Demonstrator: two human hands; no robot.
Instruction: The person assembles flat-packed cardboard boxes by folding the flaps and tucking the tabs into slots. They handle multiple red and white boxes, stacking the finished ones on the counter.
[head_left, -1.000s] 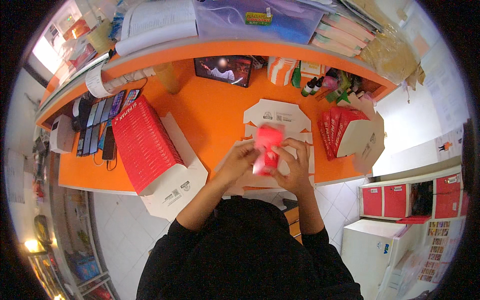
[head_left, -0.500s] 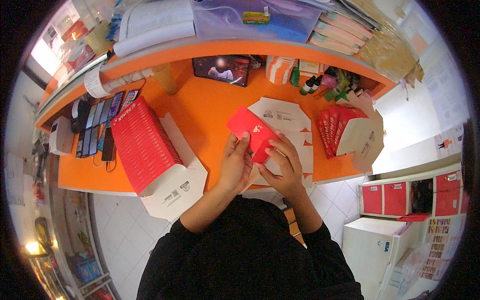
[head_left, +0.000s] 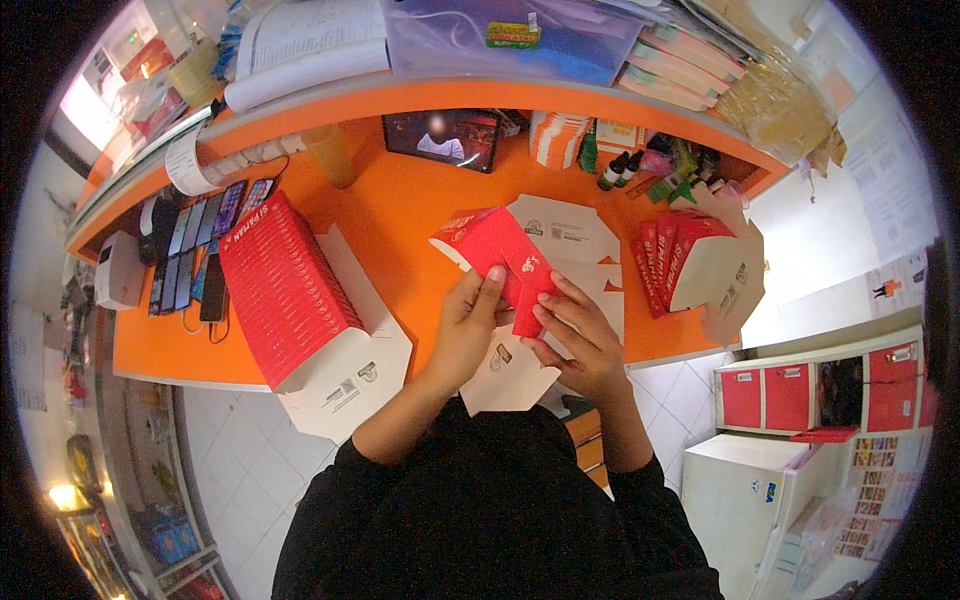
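Observation:
Between my two hands is a red cardboard box [head_left: 500,248], partly folded, its white inside showing at the left end. My left hand [head_left: 472,315] grips its lower left side, the thumb pressed on the red face. With bent fingers, my right hand [head_left: 585,345] holds the lower right end. A flat carton blank [head_left: 565,232], white side up, lies behind the box on the orange desk [head_left: 400,235]. Below the hands a white cardboard flap [head_left: 508,375] juts past the desk's front edge; its link to the held box is partly hidden.
A long stack of red cartons [head_left: 290,290] stands at left, white flaps reaching over the edge. Several phones [head_left: 195,240] lie beyond it. At right sits a smaller pile of red cartons [head_left: 690,260]. A tablet [head_left: 442,138] leans at the back, under an orange shelf [head_left: 450,93].
The held box has turned and opened more, its left end swinging out to show white inside. A white flap has come into view below my hands. My right hand moved slightly right and down.

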